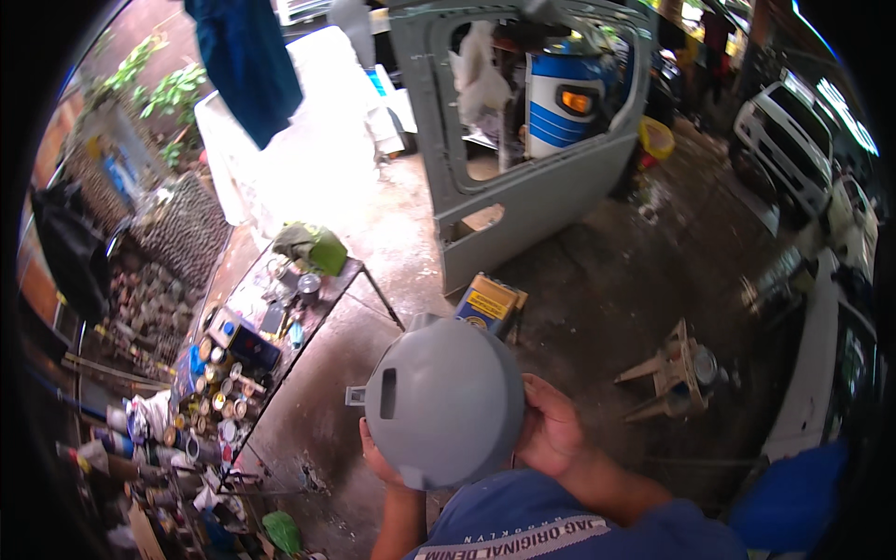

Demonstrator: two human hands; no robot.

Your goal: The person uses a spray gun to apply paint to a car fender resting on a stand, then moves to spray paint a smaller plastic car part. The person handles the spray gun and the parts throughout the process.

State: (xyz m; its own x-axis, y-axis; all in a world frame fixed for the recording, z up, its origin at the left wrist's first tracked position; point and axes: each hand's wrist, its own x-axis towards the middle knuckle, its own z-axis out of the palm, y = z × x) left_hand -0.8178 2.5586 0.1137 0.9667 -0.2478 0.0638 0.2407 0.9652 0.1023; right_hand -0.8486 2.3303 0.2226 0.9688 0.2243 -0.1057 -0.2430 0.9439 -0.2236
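Note:
A grey rounded shell [448, 411] with a dark slot and a small bracket on its left edge is held in front of my body. My left hand [377, 457] grips its lower left edge, most of the fingers hidden beneath it. On the other side my right hand [551, 427] wraps round the right edge, fingers partly out of sight. Just beyond the shell, a blue and yellow can [487, 303] stands on the floor.
To the left, a low table [308, 359] carries several paint cans and a green cloth [313, 247]. A grey vehicle door panel [541, 210] stands upright ahead. On the right are a small stool [674, 373] and a white car part [807, 373].

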